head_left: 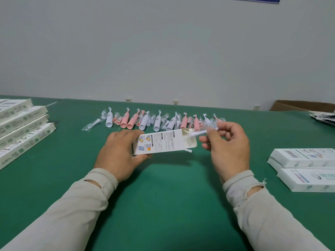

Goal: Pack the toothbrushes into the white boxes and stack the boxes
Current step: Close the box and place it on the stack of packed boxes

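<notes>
Thin white card makes the open box [159,142] light and crushable, so the left hand [119,153] grips its closed end above the counter [166,196]. The right hand [226,145] pinches a slippery, plastic-wrapped brush head [198,133] at the box mouth.

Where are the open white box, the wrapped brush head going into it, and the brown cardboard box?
open white box [159,144]: head view, on its printed side panel.
wrapped brush head [196,133]: head view, on the stem near the box mouth.
brown cardboard box [297,105]: head view, on its front wall.
</notes>
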The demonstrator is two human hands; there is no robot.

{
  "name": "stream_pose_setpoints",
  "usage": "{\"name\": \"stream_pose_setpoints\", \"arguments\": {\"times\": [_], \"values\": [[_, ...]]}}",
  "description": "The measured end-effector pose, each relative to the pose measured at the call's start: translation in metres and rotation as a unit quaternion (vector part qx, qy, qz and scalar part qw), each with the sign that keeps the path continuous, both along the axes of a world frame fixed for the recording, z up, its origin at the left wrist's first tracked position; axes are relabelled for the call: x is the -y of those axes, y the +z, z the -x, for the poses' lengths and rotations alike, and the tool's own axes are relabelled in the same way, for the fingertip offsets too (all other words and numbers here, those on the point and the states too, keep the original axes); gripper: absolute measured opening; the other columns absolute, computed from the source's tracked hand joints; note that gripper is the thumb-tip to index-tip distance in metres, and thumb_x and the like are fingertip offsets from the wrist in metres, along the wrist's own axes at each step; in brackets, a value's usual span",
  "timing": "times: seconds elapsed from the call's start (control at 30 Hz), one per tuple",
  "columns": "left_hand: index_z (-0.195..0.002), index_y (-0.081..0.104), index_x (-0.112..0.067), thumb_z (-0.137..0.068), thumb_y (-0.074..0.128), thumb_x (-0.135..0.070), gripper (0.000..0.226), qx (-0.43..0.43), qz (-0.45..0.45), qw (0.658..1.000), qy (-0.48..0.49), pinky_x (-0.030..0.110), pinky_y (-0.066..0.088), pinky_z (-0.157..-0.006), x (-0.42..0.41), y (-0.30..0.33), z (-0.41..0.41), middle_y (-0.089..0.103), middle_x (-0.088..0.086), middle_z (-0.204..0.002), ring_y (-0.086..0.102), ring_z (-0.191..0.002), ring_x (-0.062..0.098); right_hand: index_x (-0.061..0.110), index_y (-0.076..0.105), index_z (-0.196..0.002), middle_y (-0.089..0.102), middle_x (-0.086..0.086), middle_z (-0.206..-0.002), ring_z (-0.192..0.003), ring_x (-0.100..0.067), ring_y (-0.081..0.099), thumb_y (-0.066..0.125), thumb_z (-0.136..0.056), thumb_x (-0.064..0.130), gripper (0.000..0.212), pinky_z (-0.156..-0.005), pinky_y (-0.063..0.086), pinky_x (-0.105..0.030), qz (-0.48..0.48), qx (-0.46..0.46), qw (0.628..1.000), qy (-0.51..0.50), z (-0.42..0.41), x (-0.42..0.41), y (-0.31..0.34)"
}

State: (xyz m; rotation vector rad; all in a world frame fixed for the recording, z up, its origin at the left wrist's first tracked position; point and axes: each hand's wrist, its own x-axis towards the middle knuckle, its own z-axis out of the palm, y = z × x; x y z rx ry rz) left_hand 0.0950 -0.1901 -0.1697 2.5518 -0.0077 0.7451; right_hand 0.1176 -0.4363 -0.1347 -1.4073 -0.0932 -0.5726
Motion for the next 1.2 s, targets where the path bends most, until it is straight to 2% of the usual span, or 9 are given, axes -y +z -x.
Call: {"name": "stream_pose_setpoints", "arguments": {"times": [0.17,0.33,0.53,0.63,0.73,0.83,1.0,1.1,1.2], "values": [[-0.129,0.055,-0.038,-0.072,0.077,-0.050,0.062,0.001,-0.010,1.000,-0.011,0.040,0.043,-0.095,0.003,0.001,0.001,0.057,-0.017,-0.120,0.041,-0.117,0.019,0.014,0.063,-0.088,0.072,0.010,-0.070,-0.065,-0.016,0.074,0.071,-0.088,0.013,0.008,-0.071,0.061,-0.036,0.032,-0.016,0.999,0.005,0.003,-0.004,-0.004],[-0.130,0.055,-0.037,-0.073,0.080,-0.046,0.063,-0.005,-0.012,1.000,-0.007,0.039,0.041,-0.097,0.002,0.000,0.000,0.057,-0.015,-0.125,0.040,-0.121,0.020,0.018,0.072,-0.068,0.073,0.000,-0.072,-0.073,-0.021,0.072,0.071,-0.084,0.018,0.016,-0.079,0.060,-0.046,0.117,-0.023,0.993,-0.020,0.003,-0.005,-0.007],[-0.130,0.054,-0.038,-0.073,0.079,-0.047,0.063,-0.010,-0.021,1.000,-0.007,0.040,0.043,-0.094,0.003,0.000,0.001,0.057,-0.015,-0.125,0.041,-0.120,0.019,0.021,0.064,-0.077,0.069,0.000,-0.073,-0.061,-0.017,0.062,0.071,-0.082,0.010,0.014,-0.068,0.060,-0.041,0.151,-0.028,0.987,-0.042,0.000,-0.002,-0.009],[-0.129,0.054,-0.039,-0.073,0.078,-0.051,0.062,-0.010,-0.003,1.000,0.005,0.041,0.045,-0.092,0.002,0.000,0.000,0.057,-0.015,-0.121,0.042,-0.116,0.019,0.022,0.063,-0.073,0.068,0.004,-0.066,-0.049,-0.002,0.052,0.072,-0.080,0.010,0.016,-0.055,0.049,-0.024,0.160,-0.003,0.987,-0.032,0.002,-0.004,-0.010],[-0.128,0.054,-0.040,-0.072,0.075,-0.054,0.061,-0.015,0.009,1.000,0.002,0.044,0.046,-0.092,0.001,0.001,0.001,0.057,-0.015,-0.118,0.042,-0.114,0.019,0.023,0.064,-0.073,0.067,0.011,-0.065,-0.047,0.000,0.049,0.072,-0.080,0.011,0.016,-0.050,0.044,-0.014,0.182,0.021,0.983,-0.011,0.005,-0.008,-0.011],[-0.128,0.055,-0.040,-0.071,0.076,-0.051,0.061,-0.018,-0.004,1.000,-0.017,0.045,0.045,-0.095,0.002,0.001,0.002,0.057,-0.017,-0.120,0.042,-0.117,0.020,0.025,0.063,-0.073,0.065,0.018,-0.065,-0.052,-0.001,0.058,0.072,-0.083,0.012,0.018,-0.052,0.047,-0.015,0.194,0.028,0.980,-0.017,0.007,-0.010,-0.011],[-0.129,0.054,-0.040,-0.071,0.077,-0.049,0.063,-0.011,-0.021,0.999,-0.045,0.040,0.042,-0.097,0.005,0.001,0.001,0.056,-0.018,-0.121,0.041,-0.118,0.019,0.023,0.063,-0.075,0.072,0.009,-0.074,-0.067,-0.013,0.072,0.074,-0.085,0.015,0.017,-0.060,0.057,-0.027,0.145,0.004,0.989,-0.036,0.005,-0.004,-0.008],[-0.126,0.055,-0.041,-0.071,0.077,-0.050,0.060,-0.007,-0.017,0.999,-0.048,0.041,0.043,-0.096,0.004,0.000,0.001,0.055,-0.020,-0.116,0.042,-0.115,0.019,0.022,0.064,-0.074,0.072,0.009,-0.073,-0.066,-0.010,0.071,0.073,-0.085,0.013,0.017,-0.061,0.058,-0.028,0.157,-0.004,0.987,-0.012,0.005,-0.004,-0.008],[-0.124,0.055,-0.042,-0.071,0.078,-0.050,0.059,-0.005,-0.011,0.999,-0.047,0.042,0.044,-0.095,0.004,0.000,0.001,0.054,-0.022,-0.114,0.042,-0.113,0.017,0.022,0.065,-0.075,0.065,0.019,-0.064,-0.053,0.000,0.054,0.072,-0.086,0.011,0.017,-0.054,0.048,-0.016,0.202,0.008,0.979,0.012,0.008,-0.007,-0.009]]}}
